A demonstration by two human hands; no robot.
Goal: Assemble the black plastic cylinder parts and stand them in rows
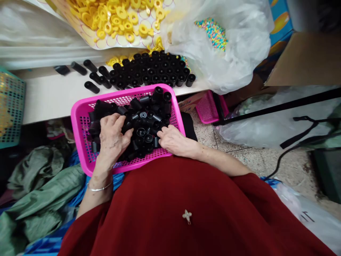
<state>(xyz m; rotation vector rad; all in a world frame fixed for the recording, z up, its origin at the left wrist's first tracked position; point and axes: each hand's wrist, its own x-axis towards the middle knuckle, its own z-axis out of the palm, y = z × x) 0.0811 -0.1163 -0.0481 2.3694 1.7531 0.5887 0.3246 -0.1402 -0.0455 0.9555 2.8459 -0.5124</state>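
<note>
Both hands reach into a pink plastic basket [76, 122] heaped with short black plastic tubes [143, 115]. On the basket's left side, my left hand [113, 137] bends down into the heap, with a black tube between its thumb and forefinger. Across from it, my right hand [172, 141] comes in over the near right rim with its fingers curled together. Its fingertips sink among the tubes, and what they grip is hidden. Behind the basket, many more black tubes [160, 67] stand upright in a tight group, while a few [92, 87] lie loose to the left.
Yellow plastic ring pieces [117, 16] lie heaped on a patterned sheet at the back. A clear bag [239, 42] with colourful beads [213, 33] sits beside them. At the left stands a teal basket [16, 106]; at the right, an open cardboard box [306, 60] and a black bar [266, 108].
</note>
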